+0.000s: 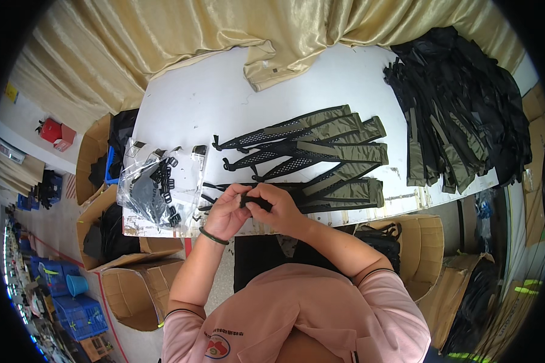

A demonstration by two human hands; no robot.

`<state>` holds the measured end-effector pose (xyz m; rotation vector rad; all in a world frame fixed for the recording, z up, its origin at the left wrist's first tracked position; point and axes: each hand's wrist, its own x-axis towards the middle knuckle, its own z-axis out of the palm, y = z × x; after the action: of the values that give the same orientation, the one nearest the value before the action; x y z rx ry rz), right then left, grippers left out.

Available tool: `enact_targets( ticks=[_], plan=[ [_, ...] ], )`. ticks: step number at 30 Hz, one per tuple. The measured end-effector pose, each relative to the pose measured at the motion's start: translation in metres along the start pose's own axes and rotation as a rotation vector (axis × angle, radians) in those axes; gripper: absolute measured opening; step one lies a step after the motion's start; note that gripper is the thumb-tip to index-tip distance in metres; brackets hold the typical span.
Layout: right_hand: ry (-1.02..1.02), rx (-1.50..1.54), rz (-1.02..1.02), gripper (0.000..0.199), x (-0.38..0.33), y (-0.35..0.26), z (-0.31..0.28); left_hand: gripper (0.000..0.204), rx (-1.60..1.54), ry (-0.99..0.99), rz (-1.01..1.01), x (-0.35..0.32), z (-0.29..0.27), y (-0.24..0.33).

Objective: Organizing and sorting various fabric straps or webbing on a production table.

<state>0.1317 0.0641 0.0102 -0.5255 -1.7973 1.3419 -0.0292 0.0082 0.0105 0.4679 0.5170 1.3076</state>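
Close together over the table's front edge, my left hand (pixel 226 212) and my right hand (pixel 275 207) are both closed on a short black webbing strap (pixel 255 201). Its finer details are too small to make out. Behind my hands, several olive-and-black mesh shoulder straps (pixel 339 148) lie fanned out, their thin black ends toward the left. Left of my left hand rests a clear plastic bag (pixel 191 172) with black plastic buckles (pixel 172 184) and a dark flat piece on or in it.
The white table (pixel 181 97) has a large pile of black and olive straps (pixel 460 115) at its right end. A gold curtain (pixel 284 72) hangs along the back. Cardboard boxes (pixel 130 296) stand on the floor at left and right; blue crates (pixel 82 314) are farther left.
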Motion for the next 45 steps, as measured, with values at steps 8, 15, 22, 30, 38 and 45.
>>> enact_targets(
  ticks=[8,15,22,30,38,45],
  plan=[
    [0.073,-0.132,-0.038,0.015,0.004,-0.017,-0.002,0.020,0.078,0.020,0.119,0.001,0.008,0.000],
    [-0.215,-0.097,0.046,0.012,0.014,-0.023,-0.027,0.018,0.249,0.109,0.089,-0.001,0.000,0.008],
    [-0.190,0.101,0.242,0.032,0.014,-0.029,-0.029,0.018,0.396,0.178,0.062,0.004,0.005,0.009],
    [-0.204,0.019,0.158,0.032,0.017,-0.034,-0.033,0.025,0.330,0.165,0.114,0.004,0.012,0.009],
    [-0.044,-0.237,-0.185,0.014,0.017,-0.012,-0.030,0.012,0.010,0.192,0.034,0.006,0.023,0.003],
    [0.040,-0.142,-0.190,0.017,0.011,-0.022,-0.025,0.003,0.408,0.339,0.203,0.014,0.022,-0.008]
  ],
)
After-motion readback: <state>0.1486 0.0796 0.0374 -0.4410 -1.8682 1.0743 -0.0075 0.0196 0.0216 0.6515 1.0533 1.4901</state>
